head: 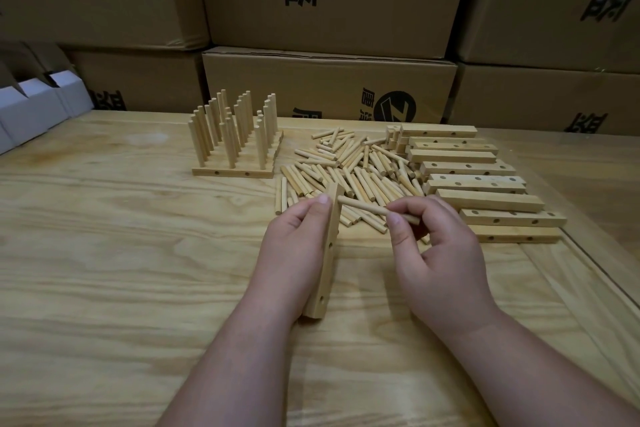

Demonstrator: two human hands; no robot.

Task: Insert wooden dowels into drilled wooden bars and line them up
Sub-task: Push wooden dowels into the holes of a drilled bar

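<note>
Beyond both hands a loose pile of dowels (349,166) covers the pale, grained plywood bench (121,253), too many to count. Beyond the left hand (294,246) stand finished bars with upright dowels (235,135), lined up side by side. Beyond the right hand (440,250) lie roughly nine square drilled bars (467,180), stacked in rows. Brown printed cardboard boxes (329,87) wall off the far edge. The left grip is closed around one bar (327,253), held on end; three side holes show. The right grip pinches one round dowel (377,209), its tip at the bar's top.
</note>
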